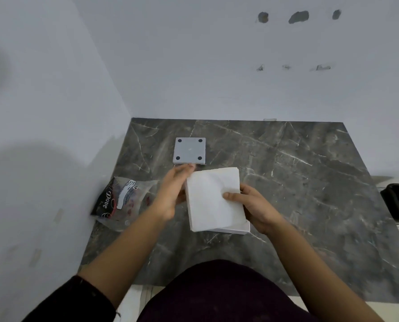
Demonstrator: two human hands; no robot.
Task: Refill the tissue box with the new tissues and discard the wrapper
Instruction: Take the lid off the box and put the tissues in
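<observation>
So my left hand [172, 191] and right hand [252, 205] clasp the unwrapped tissues [213, 198] over the box [242, 228], with wrapper [121, 201] undiscarded and lid [189, 151] off.

One word reads clearly: "Dove", white script on the dark edge of the wrapper [121, 201]. Its white label's print is too small to read.

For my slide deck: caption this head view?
Both hands lower a tissue stack into the white box; empty wrapper lies left.
</observation>
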